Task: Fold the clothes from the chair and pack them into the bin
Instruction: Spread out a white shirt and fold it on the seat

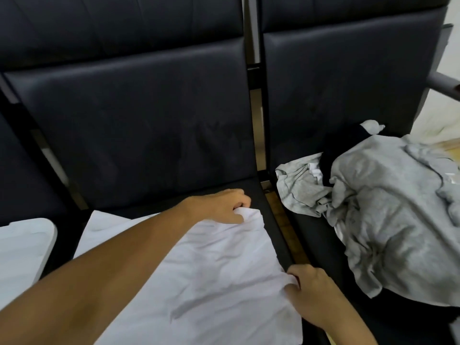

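- White garment (211,265) spread flat on middle dark seat (149,135); fold in progress, not finished.
- Left hand (224,205) pinching far right corner, fingers curled on cloth.
- Right hand (313,292) gripping near right edge.
- Grey clothes heap (383,220) on neighbouring seat, unfolded, well apart from both hands.
- White bin (22,250) at left edge; contents not visible.
- Most of task judged outstanding.
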